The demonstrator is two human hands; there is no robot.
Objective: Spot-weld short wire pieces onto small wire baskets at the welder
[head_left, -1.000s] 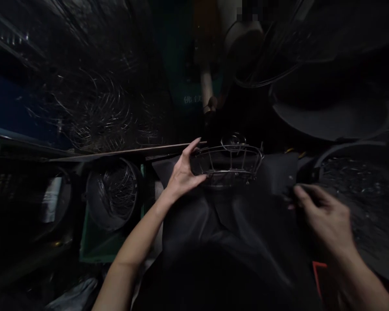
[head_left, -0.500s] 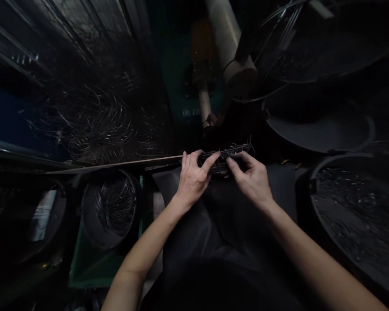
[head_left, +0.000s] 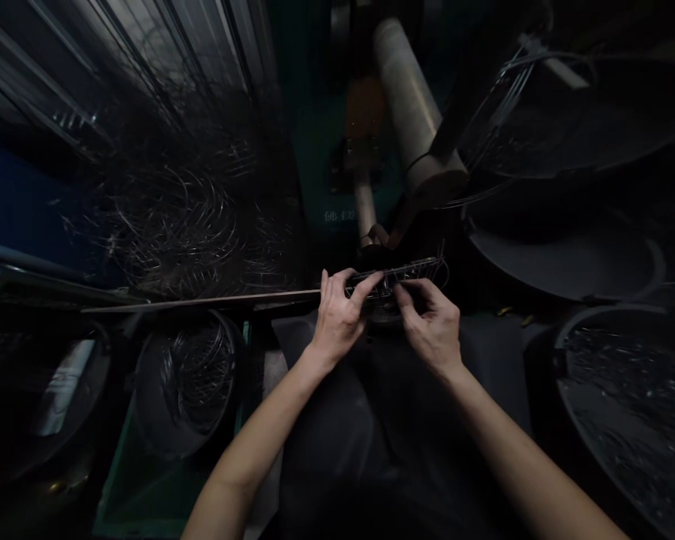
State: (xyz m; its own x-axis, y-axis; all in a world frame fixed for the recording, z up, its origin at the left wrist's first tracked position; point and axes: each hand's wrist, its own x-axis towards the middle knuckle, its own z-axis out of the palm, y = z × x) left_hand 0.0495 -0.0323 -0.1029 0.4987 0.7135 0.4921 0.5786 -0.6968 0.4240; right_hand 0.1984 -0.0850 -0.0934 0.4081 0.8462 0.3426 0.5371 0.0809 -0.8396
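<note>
A dark metal wire frame [head_left: 419, 267] lies across the middle of the view, below the machine's rods. My left hand [head_left: 342, 311] is closed on its left part, thumb and fingers gripping the wires from the near side. Beside it, my right hand [head_left: 432, 319] pinches with thumb and forefinger at the frame's near edge. What sits between those right fingertips is too dark and small to name. The frame's right end, with thin wire ends sticking up, shows past my right fingers.
A green machine with a thick metal cylinder [head_left: 419, 112] and a thinner rod [head_left: 364, 202] stands ahead. A thin board edge [head_left: 230, 301] runs left. Loose wires [head_left: 174, 225] pile behind it. Buckets stand around: one with coiled wire [head_left: 154, 420], one with small metal pieces [head_left: 562, 337].
The view has tilted, so the machine and buckets sit lower and slightly shifted in the picture. Both hands stay at the wire frame, the right one a little lower and turned slightly.
</note>
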